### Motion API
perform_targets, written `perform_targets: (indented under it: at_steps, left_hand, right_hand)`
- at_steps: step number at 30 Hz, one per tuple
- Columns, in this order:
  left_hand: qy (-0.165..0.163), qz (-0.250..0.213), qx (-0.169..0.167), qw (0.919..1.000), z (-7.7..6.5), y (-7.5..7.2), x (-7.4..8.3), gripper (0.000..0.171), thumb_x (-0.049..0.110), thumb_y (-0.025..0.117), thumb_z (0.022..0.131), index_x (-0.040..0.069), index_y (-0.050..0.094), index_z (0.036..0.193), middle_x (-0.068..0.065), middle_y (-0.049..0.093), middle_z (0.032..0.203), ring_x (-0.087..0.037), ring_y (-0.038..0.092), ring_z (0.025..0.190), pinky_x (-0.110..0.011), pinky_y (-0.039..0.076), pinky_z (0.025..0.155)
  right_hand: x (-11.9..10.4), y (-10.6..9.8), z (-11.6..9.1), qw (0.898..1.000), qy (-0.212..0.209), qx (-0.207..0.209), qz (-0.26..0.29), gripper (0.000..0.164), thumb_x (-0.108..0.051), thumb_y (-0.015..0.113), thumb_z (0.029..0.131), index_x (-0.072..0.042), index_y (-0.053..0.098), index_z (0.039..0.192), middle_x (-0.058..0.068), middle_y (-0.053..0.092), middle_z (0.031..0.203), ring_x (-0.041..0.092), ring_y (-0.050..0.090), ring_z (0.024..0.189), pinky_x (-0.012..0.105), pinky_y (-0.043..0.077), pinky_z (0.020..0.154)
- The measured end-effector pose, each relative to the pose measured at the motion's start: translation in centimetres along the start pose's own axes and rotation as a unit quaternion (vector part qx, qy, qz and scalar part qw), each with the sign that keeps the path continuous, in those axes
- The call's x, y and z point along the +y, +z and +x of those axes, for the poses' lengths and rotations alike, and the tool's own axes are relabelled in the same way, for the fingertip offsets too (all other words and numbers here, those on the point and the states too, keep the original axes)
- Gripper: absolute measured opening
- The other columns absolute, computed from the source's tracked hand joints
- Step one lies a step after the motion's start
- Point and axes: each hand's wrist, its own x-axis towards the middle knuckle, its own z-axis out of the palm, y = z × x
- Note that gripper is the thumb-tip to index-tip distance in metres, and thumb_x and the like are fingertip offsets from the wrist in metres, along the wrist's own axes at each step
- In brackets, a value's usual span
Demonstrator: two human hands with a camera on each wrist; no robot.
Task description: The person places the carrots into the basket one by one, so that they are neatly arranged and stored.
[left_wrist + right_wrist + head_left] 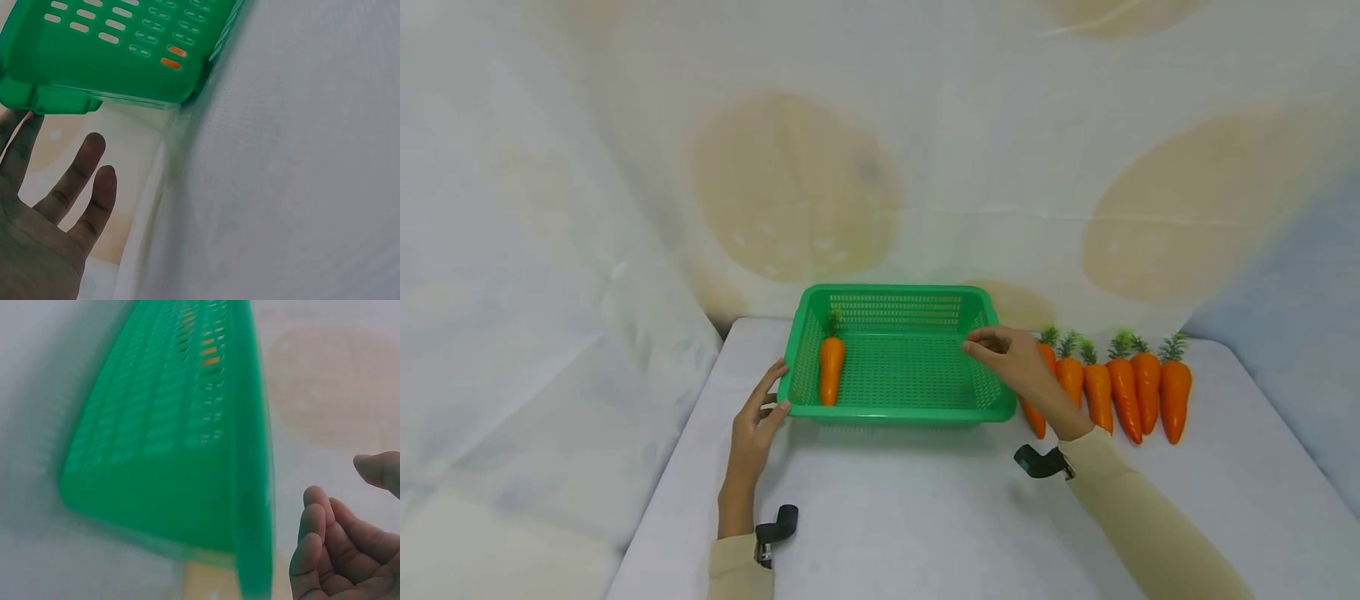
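A green plastic basket (895, 414) stands on the white table, with one orange carrot (831, 371) lying along its left side, leafy end to the back. My left hand (756, 433) is at the basket's left rim, its fingers spread and fingertips touching the edge. In the left wrist view two fingers of the left hand (50, 212) hang free below the rim. Over the basket's right rim hovers my right hand (1011, 358), holding nothing; in the right wrist view the thumb of the right hand (350, 550) is apart from its loosely bent fingers.
Several carrots (1123, 392) with green tops lie in a row on the table right of the basket, partly behind my right forearm. A patterned cloth (985, 183) hangs behind the table (895, 517).
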Motion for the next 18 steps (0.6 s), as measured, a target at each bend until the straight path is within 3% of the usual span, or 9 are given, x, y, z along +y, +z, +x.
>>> perform_targets:
  at_steps: [4, 9, 18]
  left_hand:
    - [-0.003, -0.003, 0.000, 1.0000, 0.0, 0.0, 0.0, 0.048, 0.007, 0.053, 0.101, 0.006, 0.048, 0.148, -0.011, 0.042, 0.155, -0.034, 0.057, 0.105, -0.032, 0.048, 0.082]
    - [0.000, 0.001, 0.001, 1.0000, 0.0, 0.0, -0.4, 0.048, 0.007, 0.053, 0.100, 0.004, 0.048, 0.148, -0.012, 0.043, 0.154, -0.034, 0.058, 0.104, -0.027, 0.048, 0.081]
    - [0.019, 0.000, 0.002, 0.9998, 0.1, 0.2, -1.2, 0.049, 0.005, 0.053, 0.100, 0.004, 0.047, 0.148, -0.015, 0.042, 0.154, -0.035, 0.058, 0.101, -0.023, 0.048, 0.081]
  right_hand:
    - [1.6, -1.5, -0.8, 1.000, -0.004, 0.013, -0.005, 0.042, -0.038, 0.067, 0.097, -0.005, 0.069, 0.123, 0.010, 0.071, 0.109, 0.026, 0.065, 0.100, 0.041, 0.052, 0.085]
    - [2.9, -3.6, -1.9, 0.999, 0.024, 0.031, -0.029, 0.047, -0.044, 0.064, 0.097, -0.006, 0.067, 0.125, 0.012, 0.069, 0.114, 0.027, 0.062, 0.103, 0.040, 0.051, 0.084]
    - [6.1, -7.9, -4.5, 0.993, 0.075, 0.063, -0.067, 0.057, -0.053, 0.058, 0.097, -0.006, 0.063, 0.130, 0.018, 0.065, 0.121, 0.034, 0.058, 0.109, 0.052, 0.048, 0.091]
